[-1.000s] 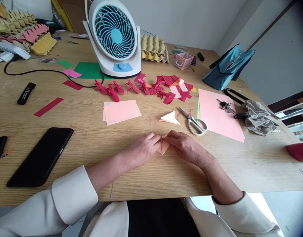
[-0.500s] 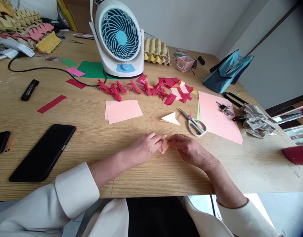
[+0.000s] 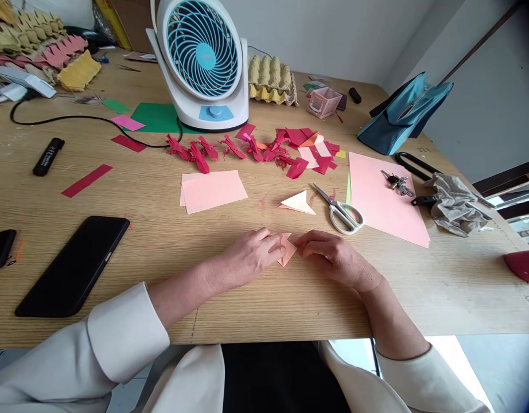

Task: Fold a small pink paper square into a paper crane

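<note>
While the left hand (image 3: 258, 254) holds folded paper (image 3: 288, 250), right hand (image 3: 335, 256) curls, perhaps touching.

One head-worn camera is looking forward and down over the worktop (image 3: 256, 312) from its near edge (the lap (image 3: 281, 376) is showing at the bottom), taking in the left hand (image 3: 253, 255) and right hand (image 3: 335, 257) close by, and reaching the fan (image 3: 205, 56) and wall (image 3: 333, 37) beyond.
</note>
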`<action>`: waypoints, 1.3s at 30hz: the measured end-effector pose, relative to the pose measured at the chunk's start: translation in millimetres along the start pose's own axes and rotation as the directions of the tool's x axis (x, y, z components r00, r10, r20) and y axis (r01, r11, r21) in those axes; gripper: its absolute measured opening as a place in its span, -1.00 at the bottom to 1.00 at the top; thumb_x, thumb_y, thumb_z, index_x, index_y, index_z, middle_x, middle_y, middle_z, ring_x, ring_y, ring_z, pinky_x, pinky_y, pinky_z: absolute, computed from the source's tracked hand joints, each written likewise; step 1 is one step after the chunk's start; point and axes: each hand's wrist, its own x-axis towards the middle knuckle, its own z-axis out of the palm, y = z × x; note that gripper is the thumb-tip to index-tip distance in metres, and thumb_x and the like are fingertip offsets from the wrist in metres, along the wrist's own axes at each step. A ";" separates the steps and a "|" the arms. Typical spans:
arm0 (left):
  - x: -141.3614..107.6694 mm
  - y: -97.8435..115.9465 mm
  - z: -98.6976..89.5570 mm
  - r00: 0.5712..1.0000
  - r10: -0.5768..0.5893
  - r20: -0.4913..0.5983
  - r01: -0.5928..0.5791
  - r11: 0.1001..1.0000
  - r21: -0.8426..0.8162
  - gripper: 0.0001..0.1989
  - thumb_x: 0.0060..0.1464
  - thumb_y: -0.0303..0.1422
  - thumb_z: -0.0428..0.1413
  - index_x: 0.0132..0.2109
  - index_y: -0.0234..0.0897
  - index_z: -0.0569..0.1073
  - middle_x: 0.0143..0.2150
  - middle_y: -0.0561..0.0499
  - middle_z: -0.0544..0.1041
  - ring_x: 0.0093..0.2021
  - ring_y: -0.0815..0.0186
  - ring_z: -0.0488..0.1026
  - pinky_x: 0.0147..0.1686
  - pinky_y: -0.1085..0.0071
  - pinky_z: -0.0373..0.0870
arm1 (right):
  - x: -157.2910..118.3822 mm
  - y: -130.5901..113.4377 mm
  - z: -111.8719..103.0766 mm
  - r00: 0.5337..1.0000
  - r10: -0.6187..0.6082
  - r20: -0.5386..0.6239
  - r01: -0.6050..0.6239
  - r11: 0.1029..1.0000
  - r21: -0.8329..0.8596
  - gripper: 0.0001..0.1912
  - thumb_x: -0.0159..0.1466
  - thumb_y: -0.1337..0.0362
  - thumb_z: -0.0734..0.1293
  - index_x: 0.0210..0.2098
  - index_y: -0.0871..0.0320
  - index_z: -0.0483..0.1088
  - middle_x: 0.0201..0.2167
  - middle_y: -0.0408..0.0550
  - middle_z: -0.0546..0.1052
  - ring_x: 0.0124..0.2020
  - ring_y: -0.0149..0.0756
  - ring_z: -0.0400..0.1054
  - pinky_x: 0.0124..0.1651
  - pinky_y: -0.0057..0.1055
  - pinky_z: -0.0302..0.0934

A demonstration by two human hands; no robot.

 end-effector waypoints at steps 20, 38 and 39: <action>-6.7 14.5 -19.5 0.998 0.001 0.070 0.001 1.000 -0.029 -0.51 0.20 -0.51 0.03 0.26 -0.20 0.27 0.33 -0.04 0.31 0.37 0.16 0.12 0.22 0.21 0.25 | 4.2 4.7 11.1 0.999 -0.033 -0.016 0.032 0.997 -0.071 -0.67 0.32 0.53 0.21 -0.05 0.14 0.48 -0.01 0.12 0.49 0.03 -0.13 0.39 0.07 -0.11 0.36; -8.7 -6.4 -13.5 0.991 0.130 -0.038 -0.136 0.949 -0.283 -0.57 0.17 -0.56 0.02 0.16 -0.20 0.42 0.20 -0.07 0.45 0.28 0.16 0.28 0.32 0.17 0.16 | 6.7 0.6 16.4 0.999 -0.003 -0.052 -0.002 0.997 -0.082 -0.70 0.33 0.50 0.20 -0.06 0.15 0.46 -0.05 0.14 0.46 -0.01 -0.13 0.39 0.02 -0.14 0.37; -8.3 -8.3 -13.9 0.989 0.142 -0.040 -0.148 0.939 -0.312 -0.57 0.16 -0.57 0.02 0.14 -0.19 0.44 0.19 -0.06 0.46 0.27 0.18 0.29 0.32 0.19 0.16 | 6.6 0.6 16.3 0.999 -0.003 -0.052 -0.001 0.997 -0.081 -0.70 0.32 0.50 0.20 -0.06 0.15 0.46 -0.04 0.13 0.46 -0.01 -0.13 0.39 0.02 -0.15 0.37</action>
